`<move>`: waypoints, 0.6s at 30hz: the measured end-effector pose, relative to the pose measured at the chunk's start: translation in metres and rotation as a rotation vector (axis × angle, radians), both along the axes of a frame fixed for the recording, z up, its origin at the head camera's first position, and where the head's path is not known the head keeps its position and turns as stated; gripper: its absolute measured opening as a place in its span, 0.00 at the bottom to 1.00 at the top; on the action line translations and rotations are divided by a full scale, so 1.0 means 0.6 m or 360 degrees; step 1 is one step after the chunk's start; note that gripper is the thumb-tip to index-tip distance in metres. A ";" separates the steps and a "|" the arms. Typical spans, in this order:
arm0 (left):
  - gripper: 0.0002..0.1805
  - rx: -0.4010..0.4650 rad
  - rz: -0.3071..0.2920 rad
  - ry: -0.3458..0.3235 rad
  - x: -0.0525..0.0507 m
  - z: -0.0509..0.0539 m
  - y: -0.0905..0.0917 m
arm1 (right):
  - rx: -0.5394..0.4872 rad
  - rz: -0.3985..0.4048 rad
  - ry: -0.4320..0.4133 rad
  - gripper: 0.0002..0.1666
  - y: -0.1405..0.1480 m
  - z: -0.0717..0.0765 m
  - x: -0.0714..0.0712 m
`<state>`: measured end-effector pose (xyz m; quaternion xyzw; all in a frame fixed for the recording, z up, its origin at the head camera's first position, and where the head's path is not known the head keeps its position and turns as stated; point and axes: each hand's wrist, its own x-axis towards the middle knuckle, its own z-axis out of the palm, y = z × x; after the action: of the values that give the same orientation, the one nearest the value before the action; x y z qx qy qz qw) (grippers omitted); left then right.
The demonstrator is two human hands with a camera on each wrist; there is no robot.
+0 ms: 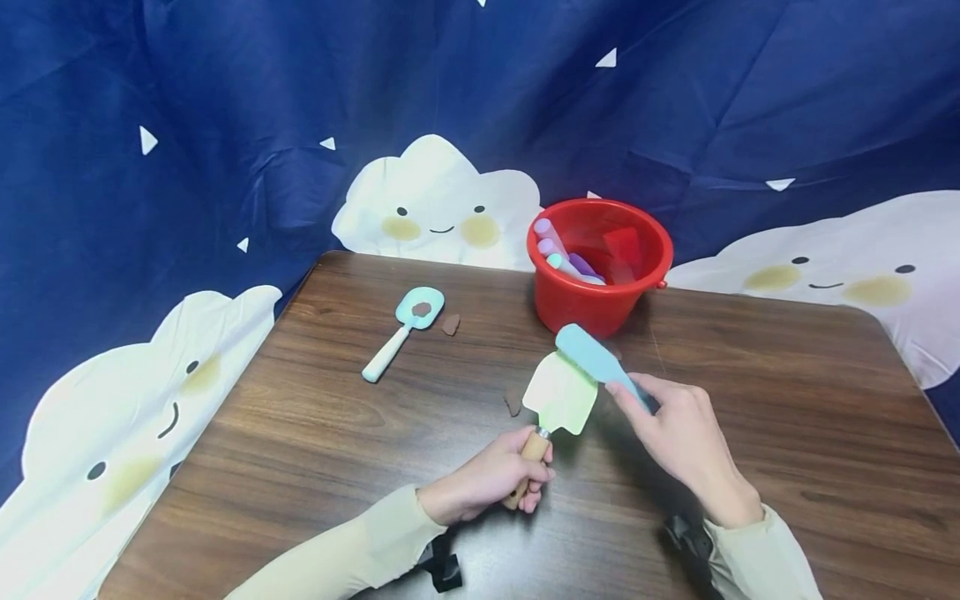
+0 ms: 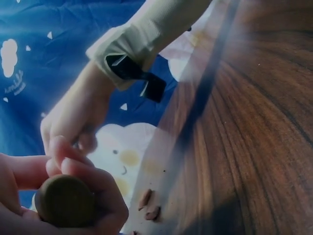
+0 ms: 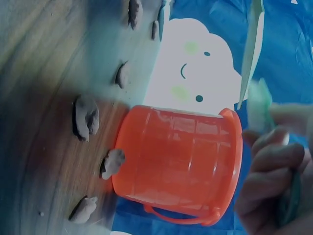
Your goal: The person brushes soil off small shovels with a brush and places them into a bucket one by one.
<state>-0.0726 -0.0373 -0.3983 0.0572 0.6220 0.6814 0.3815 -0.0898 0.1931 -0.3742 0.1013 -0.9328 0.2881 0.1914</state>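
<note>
My left hand [image 1: 510, 475] grips the wooden handle of a small shovel [image 1: 558, 387] with a pale green blade, raised over the table. The round handle end shows in the left wrist view. In my right hand [image 1: 686, 425], a light blue brush [image 1: 588, 354] is held between thumb and fingers. Its edge lies against or just over the upper right part of the blade; contact cannot be told. Brown clumps [image 3: 87, 117] are scattered on the table below, some hidden by the tools in the head view.
A red bucket [image 1: 577, 308] with purple, teal and red items stands at the back. Left of it lies a light blue shovel [image 1: 386, 354] with a brown clump on its blade, another clump [image 1: 451, 325] beside it. A blue cloud-patterned cloth [image 1: 300, 75] hangs behind the wooden table [image 1: 300, 467].
</note>
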 end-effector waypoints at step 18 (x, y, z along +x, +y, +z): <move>0.11 0.0033 -0.0072 -0.0063 -0.004 -0.001 -0.016 | 0.0096 0.0322 -0.0021 0.19 0.034 -0.010 0.005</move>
<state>-0.0752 -0.0472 -0.3986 0.0618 0.6058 0.6800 0.4084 -0.0870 0.2135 -0.3799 0.1987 -0.9273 0.2785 0.1521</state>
